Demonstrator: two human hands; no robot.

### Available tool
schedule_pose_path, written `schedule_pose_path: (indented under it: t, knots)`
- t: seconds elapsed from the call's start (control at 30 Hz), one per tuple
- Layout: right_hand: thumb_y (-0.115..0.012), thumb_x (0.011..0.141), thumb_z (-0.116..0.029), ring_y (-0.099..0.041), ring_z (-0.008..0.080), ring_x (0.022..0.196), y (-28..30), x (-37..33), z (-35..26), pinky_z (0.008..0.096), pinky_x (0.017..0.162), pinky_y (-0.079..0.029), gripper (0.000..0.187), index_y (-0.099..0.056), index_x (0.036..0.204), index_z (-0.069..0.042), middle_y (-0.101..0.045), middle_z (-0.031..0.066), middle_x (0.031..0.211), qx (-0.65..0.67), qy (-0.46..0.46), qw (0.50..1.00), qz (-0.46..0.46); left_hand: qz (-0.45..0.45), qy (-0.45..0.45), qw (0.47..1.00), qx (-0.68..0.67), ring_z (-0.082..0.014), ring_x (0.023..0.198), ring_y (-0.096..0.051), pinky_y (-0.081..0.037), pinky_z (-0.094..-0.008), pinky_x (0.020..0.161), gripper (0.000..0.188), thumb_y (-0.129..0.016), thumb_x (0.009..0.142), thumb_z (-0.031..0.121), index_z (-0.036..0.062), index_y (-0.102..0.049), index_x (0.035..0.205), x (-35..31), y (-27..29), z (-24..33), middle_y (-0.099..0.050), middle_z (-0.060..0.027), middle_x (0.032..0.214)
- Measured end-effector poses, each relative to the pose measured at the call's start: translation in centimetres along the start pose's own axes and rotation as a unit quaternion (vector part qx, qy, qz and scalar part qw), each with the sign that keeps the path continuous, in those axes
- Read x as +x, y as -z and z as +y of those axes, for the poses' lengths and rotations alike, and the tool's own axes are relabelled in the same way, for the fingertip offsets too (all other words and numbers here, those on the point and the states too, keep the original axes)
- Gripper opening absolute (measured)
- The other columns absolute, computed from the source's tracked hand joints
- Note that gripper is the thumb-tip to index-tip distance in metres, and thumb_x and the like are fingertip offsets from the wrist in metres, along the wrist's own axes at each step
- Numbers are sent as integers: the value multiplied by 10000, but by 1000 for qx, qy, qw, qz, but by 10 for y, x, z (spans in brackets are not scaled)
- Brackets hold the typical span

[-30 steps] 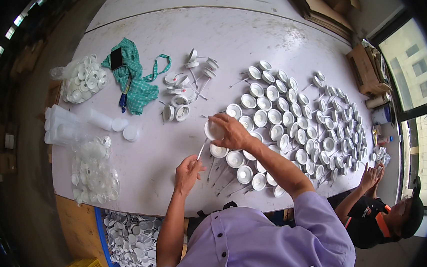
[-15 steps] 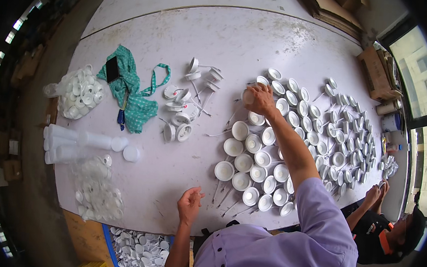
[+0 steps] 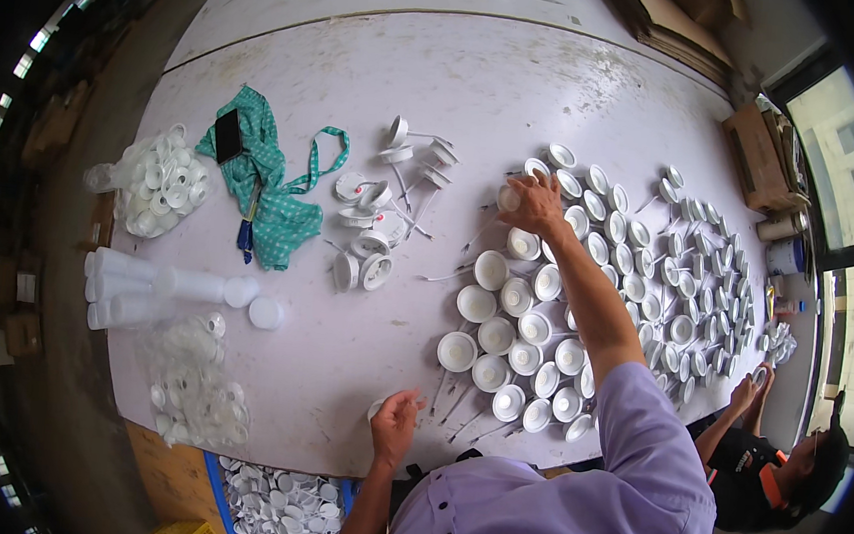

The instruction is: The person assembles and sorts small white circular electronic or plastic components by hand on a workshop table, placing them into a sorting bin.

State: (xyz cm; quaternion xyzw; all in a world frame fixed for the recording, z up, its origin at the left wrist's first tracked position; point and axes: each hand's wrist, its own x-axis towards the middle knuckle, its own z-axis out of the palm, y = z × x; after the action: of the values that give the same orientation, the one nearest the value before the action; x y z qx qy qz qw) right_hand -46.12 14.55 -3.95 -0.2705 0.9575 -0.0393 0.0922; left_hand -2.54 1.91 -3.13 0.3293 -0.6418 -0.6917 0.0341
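Right hand (image 3: 538, 204) reaches out over the desk (image 3: 382, 73), fingers bent about the rim of an edge fitting (image 3: 509, 198), a white round piece at the upper left border of the spread. Light grasp, by the look of it; whether it bears the piece's weight, cannot tell. Rim hold probably keeps fingers off the dished face.

Left hand (image 3: 394, 427) low, near the desk's front edge, fingers loosely curled. Small white piece (image 3: 375, 410) shows just beside it, mostly hidden; held or merely behind, cannot tell.

Spread of white fittings (image 3: 517, 296) covers the right part of the desk. Nearer ones lie dish up, close-set, leads (image 3: 457, 404) trailing outward along the border, presumably so faces show and wires stay untangled.

Left of the spread, a loose cluster (image 3: 376, 271) lies at mixed angles, apart from the rows; likely a separate lot. Farther left: translucent discs (image 3: 191, 285) in sideways stacks, compact, perhaps for easy taking; a clear bag (image 3: 161, 186) of white cups. Phone (image 3: 228, 137) lies on teal cloth (image 3: 284, 239).
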Motion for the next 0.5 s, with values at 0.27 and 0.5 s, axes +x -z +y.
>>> schedule_pose_path:
  t: [0.27, 0.5]
  knots:
    - [-657, 786, -349, -576, 312, 1057, -13, 27, -95, 401, 900, -475, 482, -583, 1200, -114, -573, 125, 1184, 209, -10, 976, 58, 10, 28, 999, -29, -159, 889, -660, -476, -214, 680, 209, -529, 932, 92, -11, -592, 1102, -7, 9, -7, -657, -78, 982]
    - [-627, 805, -328, -608, 319, 948, -32, 43, -114, 428, 818, -495, 332, -627, 1051, -107, -603, 120, 1039, 208, -53, 973, 82, 39, 1, 998, -38, -158, 908, -661, -477, -225, 624, 199, -522, 926, 65, -10, -595, 1095, -16, 10, 8, -664, -77, 1037]
